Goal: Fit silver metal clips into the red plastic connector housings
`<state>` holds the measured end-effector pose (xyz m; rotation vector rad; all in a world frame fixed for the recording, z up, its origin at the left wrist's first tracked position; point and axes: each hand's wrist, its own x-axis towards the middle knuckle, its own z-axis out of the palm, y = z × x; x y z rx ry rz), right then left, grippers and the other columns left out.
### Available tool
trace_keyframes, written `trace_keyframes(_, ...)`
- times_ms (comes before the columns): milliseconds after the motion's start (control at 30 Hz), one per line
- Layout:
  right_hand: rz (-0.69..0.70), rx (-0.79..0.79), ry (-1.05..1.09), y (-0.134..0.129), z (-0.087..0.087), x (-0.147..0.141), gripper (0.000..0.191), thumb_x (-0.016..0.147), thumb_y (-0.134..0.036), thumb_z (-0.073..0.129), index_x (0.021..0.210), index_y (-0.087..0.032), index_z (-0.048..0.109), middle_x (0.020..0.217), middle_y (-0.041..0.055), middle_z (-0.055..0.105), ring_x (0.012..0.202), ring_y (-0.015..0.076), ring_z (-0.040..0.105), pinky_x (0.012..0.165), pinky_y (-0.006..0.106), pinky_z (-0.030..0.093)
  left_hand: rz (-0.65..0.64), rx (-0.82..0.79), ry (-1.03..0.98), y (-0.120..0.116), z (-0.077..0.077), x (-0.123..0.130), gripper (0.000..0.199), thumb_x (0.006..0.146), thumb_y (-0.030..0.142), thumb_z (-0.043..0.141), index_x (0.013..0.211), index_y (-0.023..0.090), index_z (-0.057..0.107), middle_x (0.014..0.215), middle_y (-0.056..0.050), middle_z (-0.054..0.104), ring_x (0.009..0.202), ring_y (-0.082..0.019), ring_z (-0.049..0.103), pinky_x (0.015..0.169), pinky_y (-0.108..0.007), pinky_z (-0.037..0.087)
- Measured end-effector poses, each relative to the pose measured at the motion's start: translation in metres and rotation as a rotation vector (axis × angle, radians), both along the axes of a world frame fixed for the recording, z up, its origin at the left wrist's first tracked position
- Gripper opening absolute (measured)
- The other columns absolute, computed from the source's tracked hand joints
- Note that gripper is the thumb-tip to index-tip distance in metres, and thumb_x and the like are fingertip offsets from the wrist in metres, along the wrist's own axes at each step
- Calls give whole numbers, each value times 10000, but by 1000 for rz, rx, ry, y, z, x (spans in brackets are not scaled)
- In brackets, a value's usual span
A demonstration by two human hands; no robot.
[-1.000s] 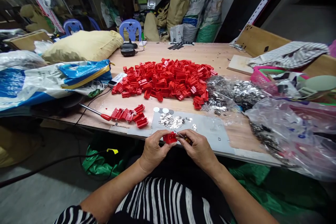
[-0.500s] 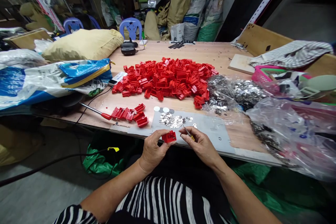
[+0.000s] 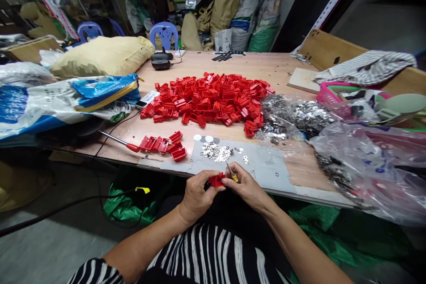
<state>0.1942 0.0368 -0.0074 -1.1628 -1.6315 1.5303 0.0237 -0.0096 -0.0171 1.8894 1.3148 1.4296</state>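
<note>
Just off the table's front edge, my left hand [image 3: 199, 193] pinches a small red plastic part [image 3: 217, 180]. My right hand [image 3: 244, 184] holds a thin pointed tool with a yellow handle [image 3: 234, 177], its tip up, and its fingertips meet the right side of the red part. Small silver metal pieces [image 3: 218, 152] lie in a pile on a grey sheet [image 3: 266, 164] in front of my hands. Several red parts [image 3: 162, 144] sit apart to the left, and a large heap of red parts [image 3: 213, 97] covers the middle of the table.
Plastic bags of metal pieces [image 3: 313, 117] lie on the right, near a pink basket [image 3: 328, 93]. A red-handled rod [image 3: 133, 147] and a blue-white sack [image 3: 49, 102] are on the left. A black device [image 3: 162, 61] stands farther back.
My right hand has moved left to the red part, and its fingertips now touch it. The tool has moved left with it. The red part is slightly lower and more covered by fingers.
</note>
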Motion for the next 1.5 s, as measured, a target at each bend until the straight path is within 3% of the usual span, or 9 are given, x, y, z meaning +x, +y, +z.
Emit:
trace_keyframes(333, 90, -372, 235, -15, 2, 9, 447, 717, -522, 719, 883, -222, 432, 644, -81, 367, 505, 61, 272, 458, 205, 172, -100, -115, -127, -8, 1, -1, 275, 750, 262, 740, 1001, 196, 648, 924, -52, 734, 819, -171, 694, 760, -278, 547)
trace_keyframes(500, 132, -491, 333, -19, -1, 10, 453, 685, -484, 750, 883, -219, 440, 597, -88, 373, 475, 54, 251, 445, 202, 146, -251, -286, -431, -7, -3, -3, 304, 713, 279, 772, 958, 166, 632, 907, -77, 736, 808, -187, 703, 751, -295, 565)
trace_keyframes(633, 121, -323, 141, -4, 4, 13, 422, 728, -521, 698, 933, -208, 500, 601, -73, 444, 475, 68, 322, 453, 203, 216, -199, -357, -601, -2, -9, -4, 323, 680, 270, 794, 921, 163, 608, 897, -60, 728, 835, -187, 704, 794, -312, 568)
trace_keyframes(733, -24, 64, -203, 17, 7, 18, 317, 798, -485, 625, 929, -199, 586, 764, 0, 595, 620, 126, 504, 569, 251, 372, -59, -371, -636, 4, -12, -6, 337, 679, 268, 790, 929, 167, 587, 913, -44, 716, 848, -175, 698, 824, -314, 563)
trace_keyframes(833, -134, 371, -561, 35, 5, 20, 161, 848, -352, 564, 894, -212, 628, 844, 32, 661, 784, 192, 590, 709, 308, 413, 5, -380, -628, 8, -12, -9, 345, 678, 262, 787, 937, 168, 581, 909, -34, 707, 835, -165, 694, 812, -303, 565)
trace_keyframes(967, -133, 518, -813, 46, -3, 13, 137, 870, -274, 521, 919, -206, 629, 932, 71, 688, 819, 218, 615, 705, 317, 412, 3, -372, -623, 10, -11, -11, 331, 682, 254, 781, 934, 169, 583, 901, -30, 706, 829, -161, 695, 808, -299, 568)
trace_keyframes(1267, -143, 538, -874, 52, -5, 7, 65, 843, -247, 548, 851, -214, 603, 843, 48, 667, 754, 195, 591, 651, 292, 387, -1, -368, -619, 12, -12, -11, 323, 689, 259, 775, 935, 169, 588, 913, -38, 709, 844, -171, 695, 817, -313, 567)
trace_keyframes(1367, -152, 487, -750, 49, 1, 9, 72, 849, -258, 522, 853, -211, 577, 833, 36, 647, 746, 188, 577, 667, 296, 391, 1, -356, -605, 14, -11, -11, 319, 699, 251, 768, 961, 171, 606, 934, -41, 702, 859, -168, 684, 819, -301, 559)
trace_keyframes(1500, -82, 313, -380, 35, 9, 6, 142, 842, -350, 558, 812, -214, 525, 770, -10, 597, 667, 144, 526, 619, 267, 387, 3, -324, -503, 15, -11, -12, 339, 733, 263, 743, 1046, 183, 642, 1023, -66, 690, 934, -190, 669, 851, -318, 548)
